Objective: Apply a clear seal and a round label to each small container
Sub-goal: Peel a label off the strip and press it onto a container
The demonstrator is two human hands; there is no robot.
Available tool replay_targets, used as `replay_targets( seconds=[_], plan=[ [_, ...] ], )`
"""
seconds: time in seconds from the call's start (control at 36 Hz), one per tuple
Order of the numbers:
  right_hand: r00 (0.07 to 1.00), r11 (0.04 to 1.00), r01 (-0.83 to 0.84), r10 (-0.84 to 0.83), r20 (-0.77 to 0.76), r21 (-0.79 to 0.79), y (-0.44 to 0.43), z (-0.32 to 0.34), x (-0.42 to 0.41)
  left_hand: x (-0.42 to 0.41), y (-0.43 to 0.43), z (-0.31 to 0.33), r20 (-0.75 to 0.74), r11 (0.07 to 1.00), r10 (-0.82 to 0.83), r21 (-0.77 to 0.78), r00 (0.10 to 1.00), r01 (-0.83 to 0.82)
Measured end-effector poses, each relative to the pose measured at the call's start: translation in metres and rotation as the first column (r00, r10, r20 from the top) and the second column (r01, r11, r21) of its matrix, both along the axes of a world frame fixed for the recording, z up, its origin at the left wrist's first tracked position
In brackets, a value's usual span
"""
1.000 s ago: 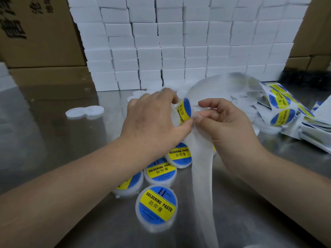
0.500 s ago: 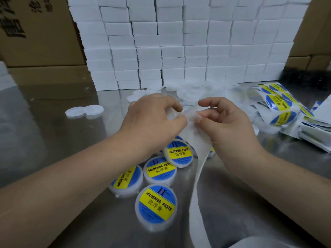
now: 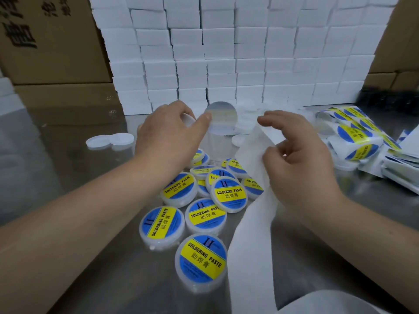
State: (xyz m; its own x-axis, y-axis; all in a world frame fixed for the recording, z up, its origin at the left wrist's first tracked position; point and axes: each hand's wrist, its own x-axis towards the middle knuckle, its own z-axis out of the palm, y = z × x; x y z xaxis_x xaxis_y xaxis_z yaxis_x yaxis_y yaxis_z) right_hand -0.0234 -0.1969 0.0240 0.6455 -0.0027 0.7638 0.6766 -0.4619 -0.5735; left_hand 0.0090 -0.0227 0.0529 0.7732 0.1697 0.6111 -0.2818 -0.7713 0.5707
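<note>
Stacked white boxes (image 3: pixel 226 53) form a wall at the back of a stainless-steel table (image 3: pixel 68 177). Brown cardboard cartons (image 3: pixel 52 41) stand to the left, and more show at the far right. Across the middle of the table lies a loose cluster of small round containers (image 3: pixel 195 285), each already bearing a blue-and-yellow round label (image 3: pixel 201 257) that reads "SOLDERING PASTE". Several overlap or lean on one another, and the nearest lies flat at the front of the cluster.

The left hand (image 3: pixel 172 141) is raised above the far side of the cluster with its fingers curled. Its thumb tip and forefinger pinch the edge of a clear seal (image 3: pixel 223 118), a transparent disc held upright in the air in front of the boxes. A white rim shows under the same fingers; I cannot tell whether it is a container.

The right hand (image 3: pixel 301 164) is near the left but not touching it. Its thumb and curled lower fingers grip a white backing strip (image 3: pixel 251 223), while the forefinger and middle finger hover loosely bent above. The strip hangs from the hand, runs over the front right of the table and leaves the bottom of the view.

At the right, a loose coil of unused labels (image 3: pixel 353 137) rests on a pile of sheets. At the left, 2 plain white lids (image 3: pixel 110 141) lie touching each other.
</note>
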Motion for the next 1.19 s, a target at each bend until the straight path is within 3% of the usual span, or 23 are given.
replay_targets(
  seconds=[0.06,0.14,0.28,0.47,0.61,0.83,1.19],
  plan=[
    [0.998,0.997,0.040,-0.037,0.048,-0.068,0.000,0.001,0.001,0.000,0.000,-0.001,0.008,0.999,-0.012,-0.044,1.000,0.012],
    [0.995,0.987,0.066,-0.054,0.082,-0.149,-0.001,0.001,0.001,-0.003,-0.004,-0.004,0.052,1.000,-0.022,0.009,0.998,0.022],
    [0.997,0.987,0.063,-0.068,-0.027,-0.147,-0.002,0.000,0.001,-0.010,-0.010,-0.004,0.159,0.991,-0.082,0.116,0.984,0.064],
    [0.959,0.996,-0.033,0.053,-0.279,0.079,-0.002,0.002,0.003,-0.011,-0.010,-0.007,0.260,0.971,-0.136,0.225,0.956,0.077],
    [0.929,0.972,-0.069,0.144,-0.340,0.223,-0.003,0.001,0.006,-0.013,-0.010,-0.007,0.308,0.959,-0.179,0.267,0.934,0.096],
    [0.921,0.966,-0.020,0.118,-0.371,0.256,-0.001,0.001,0.008,-0.016,-0.012,-0.007,0.298,0.930,-0.243,0.341,0.923,0.134],
    [0.942,0.953,-0.007,0.108,-0.318,0.304,0.002,-0.004,0.008,-0.007,-0.015,-0.011,0.173,0.977,-0.187,0.132,0.967,0.166]
  ],
)
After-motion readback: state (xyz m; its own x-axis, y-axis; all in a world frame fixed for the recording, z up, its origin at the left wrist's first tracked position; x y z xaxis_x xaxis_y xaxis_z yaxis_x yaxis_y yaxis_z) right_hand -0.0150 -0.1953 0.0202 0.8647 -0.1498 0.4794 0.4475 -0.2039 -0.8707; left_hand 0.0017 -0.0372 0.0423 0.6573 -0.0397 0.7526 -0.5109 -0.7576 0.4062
